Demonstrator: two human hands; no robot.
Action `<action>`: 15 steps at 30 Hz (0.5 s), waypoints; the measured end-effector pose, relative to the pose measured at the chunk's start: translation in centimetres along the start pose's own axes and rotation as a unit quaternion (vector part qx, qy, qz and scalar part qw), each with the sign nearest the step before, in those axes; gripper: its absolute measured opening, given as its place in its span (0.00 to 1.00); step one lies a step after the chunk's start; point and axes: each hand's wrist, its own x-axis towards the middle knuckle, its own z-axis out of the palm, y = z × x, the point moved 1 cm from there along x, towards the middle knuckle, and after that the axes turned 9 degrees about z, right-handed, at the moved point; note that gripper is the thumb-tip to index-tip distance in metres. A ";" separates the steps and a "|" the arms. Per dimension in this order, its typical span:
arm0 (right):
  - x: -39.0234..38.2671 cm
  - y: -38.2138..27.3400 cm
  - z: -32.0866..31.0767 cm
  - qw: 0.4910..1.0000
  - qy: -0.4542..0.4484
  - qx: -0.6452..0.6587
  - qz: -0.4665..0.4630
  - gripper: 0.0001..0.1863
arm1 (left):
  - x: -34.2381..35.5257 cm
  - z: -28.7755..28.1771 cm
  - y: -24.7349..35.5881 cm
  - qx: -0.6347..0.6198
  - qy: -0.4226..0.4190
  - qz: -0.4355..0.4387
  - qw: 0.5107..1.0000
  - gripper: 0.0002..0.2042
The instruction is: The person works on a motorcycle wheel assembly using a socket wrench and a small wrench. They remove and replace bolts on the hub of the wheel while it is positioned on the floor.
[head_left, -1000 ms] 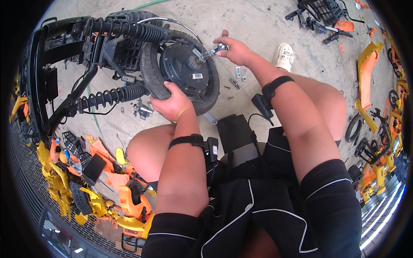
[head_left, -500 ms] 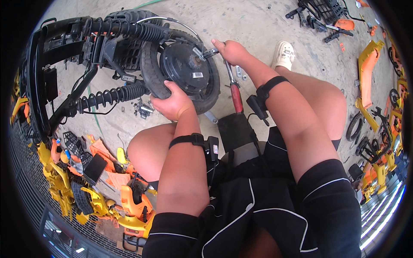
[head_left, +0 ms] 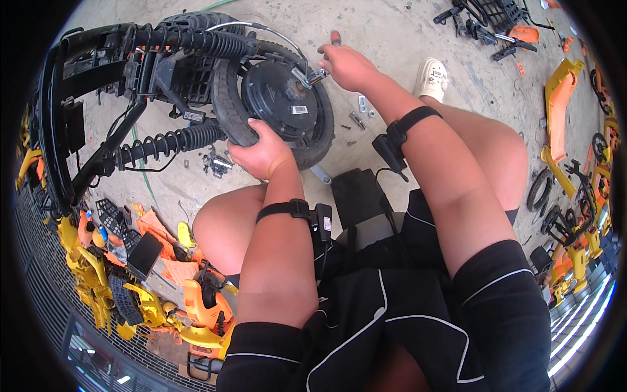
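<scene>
A black hub-motor wheel (head_left: 284,98) with a treaded tyre sits between the black coil-spring struts of a frame. My left hand (head_left: 262,150) is closed round the near edge of the tyre, thumb on top. Fingers of my right hand (head_left: 349,67) are curled at the head of a ratchet wrench, beside the axle. The wrench's silver socket (head_left: 317,76) points at the wheel's centre. Its red handle (head_left: 335,37) sticks out beyond my hand, away from me; my hand hides the shaft between.
Metal sockets and small hardware (head_left: 358,119) lie on the concrete right of the wheel, with more loose parts (head_left: 217,162) left of it. An open-end spanner (head_left: 320,173) pokes out below the tyre. Orange and yellow body panels (head_left: 202,307) are piled at lower left; others line the right.
The wrench's red handle has swung from pointing toward me to pointing away. My right hand has turned slightly with it. The left hand stays on the tyre.
</scene>
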 end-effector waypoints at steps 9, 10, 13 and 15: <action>-2.0 1.1 -0.5 0.995 -0.042 0.026 0.086 0.41 | 0.0 0.0 0.0 0.001 0.002 0.004 1.000 0.37; -1.8 0.9 -0.8 0.995 -0.054 -0.004 0.082 0.41 | 0.0 0.1 0.0 0.003 0.003 0.007 1.000 0.37; -0.6 -0.2 -1.3 0.942 -0.208 0.107 0.240 0.39 | 0.1 0.2 -0.2 0.009 0.015 0.012 1.000 0.37; -0.9 -0.3 -1.1 0.919 -0.201 0.181 0.286 0.39 | 0.0 0.1 -0.1 0.001 0.012 0.010 1.000 0.36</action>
